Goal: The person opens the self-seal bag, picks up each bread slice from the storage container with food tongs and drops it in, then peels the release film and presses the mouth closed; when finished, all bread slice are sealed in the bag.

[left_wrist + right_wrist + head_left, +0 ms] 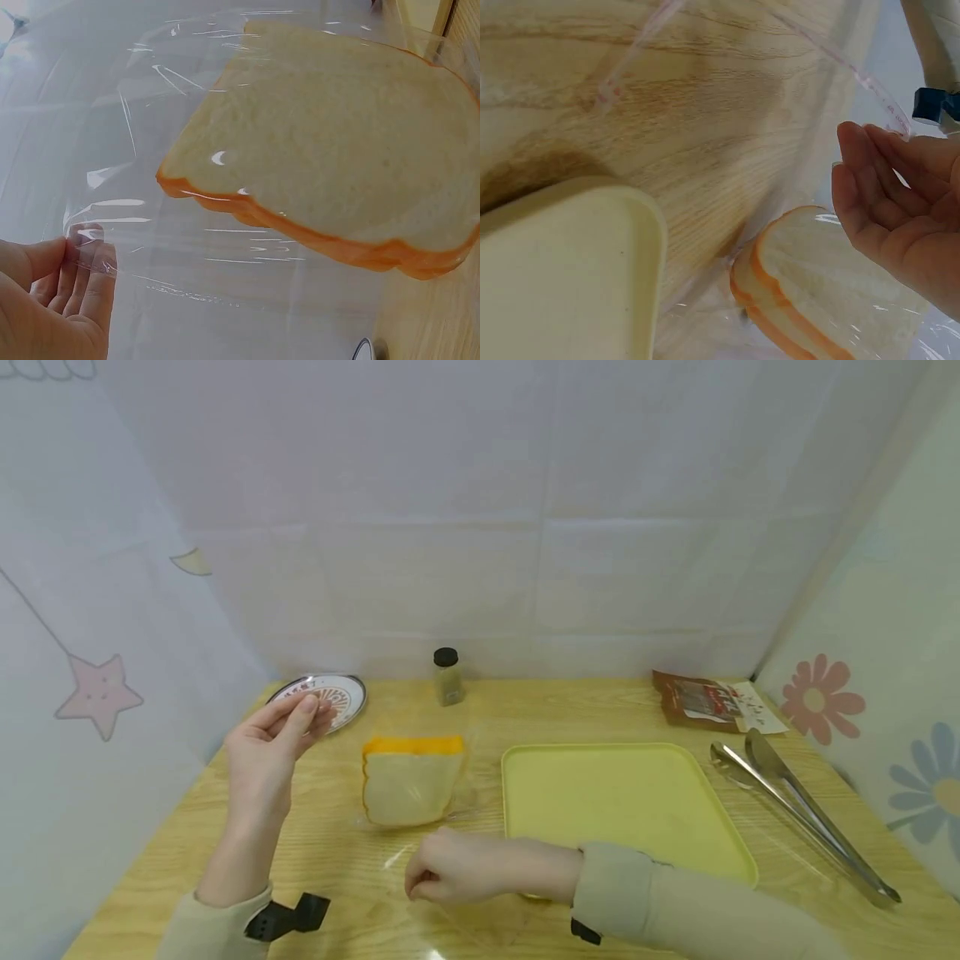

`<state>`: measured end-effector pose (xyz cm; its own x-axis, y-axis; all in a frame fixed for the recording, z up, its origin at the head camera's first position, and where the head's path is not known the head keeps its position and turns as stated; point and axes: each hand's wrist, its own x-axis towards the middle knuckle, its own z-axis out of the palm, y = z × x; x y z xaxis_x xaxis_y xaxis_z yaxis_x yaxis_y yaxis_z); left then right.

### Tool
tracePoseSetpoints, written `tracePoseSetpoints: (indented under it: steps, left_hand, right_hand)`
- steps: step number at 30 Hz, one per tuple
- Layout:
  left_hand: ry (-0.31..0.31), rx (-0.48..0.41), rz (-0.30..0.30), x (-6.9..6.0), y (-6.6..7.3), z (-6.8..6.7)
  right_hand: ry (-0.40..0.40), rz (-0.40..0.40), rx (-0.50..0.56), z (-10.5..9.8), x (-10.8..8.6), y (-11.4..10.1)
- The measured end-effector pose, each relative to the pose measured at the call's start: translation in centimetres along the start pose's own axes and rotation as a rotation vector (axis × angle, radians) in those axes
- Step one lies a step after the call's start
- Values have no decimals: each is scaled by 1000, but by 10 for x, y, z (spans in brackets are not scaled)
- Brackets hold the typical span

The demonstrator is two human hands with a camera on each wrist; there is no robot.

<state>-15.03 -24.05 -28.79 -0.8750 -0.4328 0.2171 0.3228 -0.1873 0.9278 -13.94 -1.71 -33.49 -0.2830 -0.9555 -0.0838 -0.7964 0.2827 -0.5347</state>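
Bread slices (408,787) with an orange-brown crust are inside a clear plastic bag (142,195), left of the tray. My left hand (273,747) is raised at the left and pinches the bag's clear film between thumb and fingers, as the left wrist view shows. My right hand (465,864), low in front of the bread, has its fingers curled. In the right wrist view, this hand (900,202) pinches the end of a thin pinkish strip along the bag's edge. The bread (817,277) lies below it there. Much of the transparent film is hard to make out in the head view.
A yellow tray (607,793) lies right of the bread, under the right forearm. Metal tongs (806,818) and a brown-and-white food packet (712,703) are farther right. A black-capped jar (448,678) stands at the back; a patterned plate (348,697) is behind the left hand.
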Motion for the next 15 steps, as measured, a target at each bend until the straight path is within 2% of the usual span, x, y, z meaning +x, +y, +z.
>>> tracePoseSetpoints:
  steps: [3,10,12,15]
  left_hand:
    - [-4,-8,0,0,-1,-1]
    - [-18,-18,4,-1,0,0]
    - [-18,-12,3,0,0,0]
    - [-20,-17,1,0,-1,1]
  right_hand:
    - [33,-19,-49,8,9,8]
    - [222,7,-204,8,21,15]
    - [227,2,-189,6,23,14]
    - [168,-8,-132,2,23,11]
